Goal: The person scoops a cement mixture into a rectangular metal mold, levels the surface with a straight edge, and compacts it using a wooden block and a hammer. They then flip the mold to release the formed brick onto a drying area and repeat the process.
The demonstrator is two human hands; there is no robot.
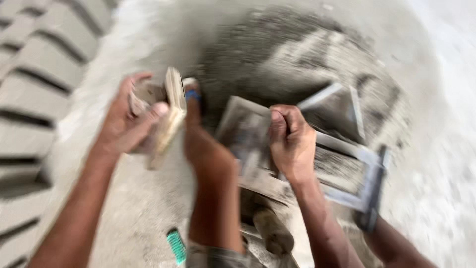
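The view is blurred by motion. My left hand (126, 121) is closed around a flat wooden board (171, 116), holding it on edge above the ground. My right hand (292, 141) is clenched on the edge of a grey metal plate (243, 131), which belongs to a metal brick mould (349, 171) lying on the ground. Between the two hands is my leg (208, 164), with the foot in a blue-strapped sandal (192, 93). A heap of dark grey mortar mix (297, 49) lies just beyond the mould.
Rows of moulded grey bricks (44, 84) lie on the ground along the left. A green sandal (176, 245) and a rounded wooden handle (272, 231) are at the bottom. Another leg (396, 245) shows at the lower right. Pale dusty ground (441, 149) spreads to the right.
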